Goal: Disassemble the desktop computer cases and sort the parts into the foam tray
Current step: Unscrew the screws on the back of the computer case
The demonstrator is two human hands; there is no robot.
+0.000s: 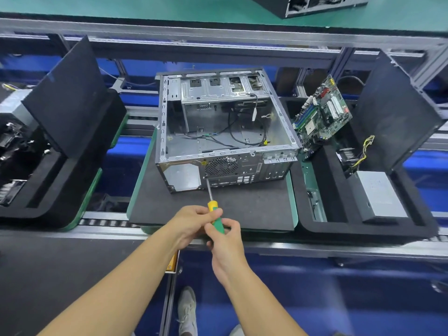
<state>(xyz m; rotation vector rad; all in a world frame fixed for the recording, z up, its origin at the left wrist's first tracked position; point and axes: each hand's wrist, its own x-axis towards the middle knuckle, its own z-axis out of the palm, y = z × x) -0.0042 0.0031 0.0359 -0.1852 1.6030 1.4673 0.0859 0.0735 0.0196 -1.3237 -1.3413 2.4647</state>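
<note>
The fingers (202,210) of the left hand (191,223) and of the right hand (226,246) both curl round the yellow-green handle of one screwdriver (212,205). Its shaft runs up to the case (225,132), with the tip on the rear panel just below-left of the fan grille (221,166). Between hands and case lies only dark mat (242,207). The case lies centre on that mat, open side up, gutted to bare metal, with a drive cage (218,89) at the far end and loose black cables (230,134) inside. To its right, one foam tray (363,230) holds one leaning motherboard (322,112), one grey power supply (380,195) and one black panel (397,112) propped up. A second foam tray (29,214) at left carries another panel (65,93). A second case (315,6) sits on the far green worktop (145,6).
</note>
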